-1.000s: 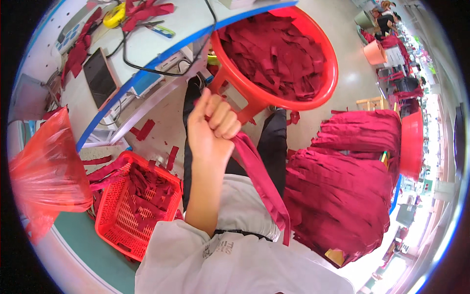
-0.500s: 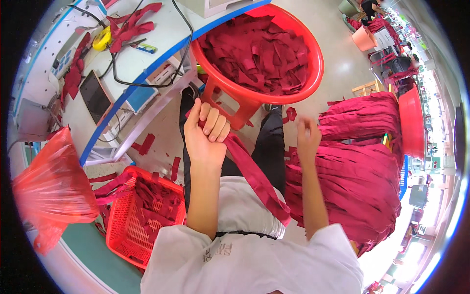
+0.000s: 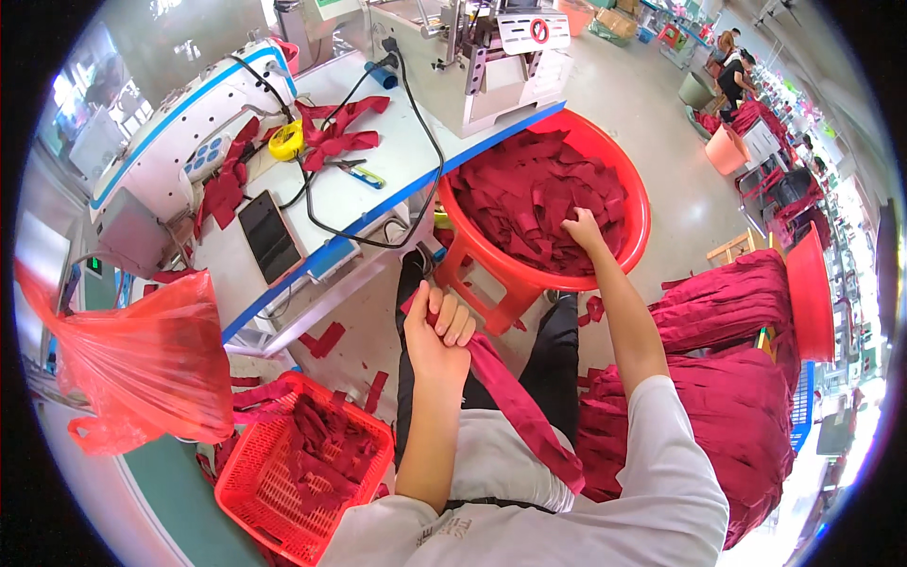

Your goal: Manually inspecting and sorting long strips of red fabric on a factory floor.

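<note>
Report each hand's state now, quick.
Left hand: fingers closed around a dark red fabric strip.
Right hand: in the red tub, fingers on fabric pieces; grip cannot be told.

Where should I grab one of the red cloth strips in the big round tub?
Probably by a loose end lying on top of the pile of red cloth strips, coming from above through the open red tub. The strips are flat, floppy and overlap, so pinch one free end with the fingers; the right hand reaches in that way.

Left hand [image 3: 437,326] fisted, raised; right hand [image 3: 583,230] reaches forward, fingers curled.
</note>
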The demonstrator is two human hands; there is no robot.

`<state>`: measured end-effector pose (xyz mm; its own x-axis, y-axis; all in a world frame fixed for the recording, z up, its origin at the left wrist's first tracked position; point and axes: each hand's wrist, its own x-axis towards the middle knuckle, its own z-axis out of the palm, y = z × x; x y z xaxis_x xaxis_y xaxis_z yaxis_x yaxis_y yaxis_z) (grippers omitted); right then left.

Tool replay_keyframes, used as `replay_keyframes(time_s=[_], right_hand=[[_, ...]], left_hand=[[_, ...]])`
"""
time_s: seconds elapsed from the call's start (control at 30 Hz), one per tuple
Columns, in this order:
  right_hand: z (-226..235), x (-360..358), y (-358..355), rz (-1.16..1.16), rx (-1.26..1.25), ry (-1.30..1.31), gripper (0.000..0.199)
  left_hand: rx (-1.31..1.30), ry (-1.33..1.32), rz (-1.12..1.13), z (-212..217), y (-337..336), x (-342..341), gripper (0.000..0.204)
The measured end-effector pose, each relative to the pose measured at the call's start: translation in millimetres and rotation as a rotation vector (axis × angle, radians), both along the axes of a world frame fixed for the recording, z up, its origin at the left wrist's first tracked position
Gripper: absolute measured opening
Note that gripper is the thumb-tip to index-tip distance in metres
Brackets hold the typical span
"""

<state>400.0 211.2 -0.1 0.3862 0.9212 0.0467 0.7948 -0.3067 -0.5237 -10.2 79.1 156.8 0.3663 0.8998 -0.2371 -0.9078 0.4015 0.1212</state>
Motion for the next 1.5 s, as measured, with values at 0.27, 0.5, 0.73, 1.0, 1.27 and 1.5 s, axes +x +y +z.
replay_keyframes(time_s=[0.27,0.5,0.73,1.0,1.27,1.5], right_hand=[[105,-44,-21,0.086,0.367,0.488,0.054],[260,-81,-145,0.712,0.604,1.111,0.041],[283,-139,-199,1.335,0.419,1.236,0.029],[248,-197,-182,0.968,0.234,0.677,0.028],[198,-208,-207,0.507,0.111,1.033,0.036],[181,-191,-224,0.346,-0.128,0.868,0.017]], left_hand=[[-0.013,0.021,-0.016,-11,9,6,0.035],[0.027,0.08,-0.041,-5,2,26,0.037],[0.358,0.455,0.021,19,-23,59,0.044],[0.535,0.522,0.212,-15,-52,86,0.073],[0.444,0.637,-0.096,8,-27,64,0.03],[0.357,0.681,0.024,5,-22,72,0.033]])
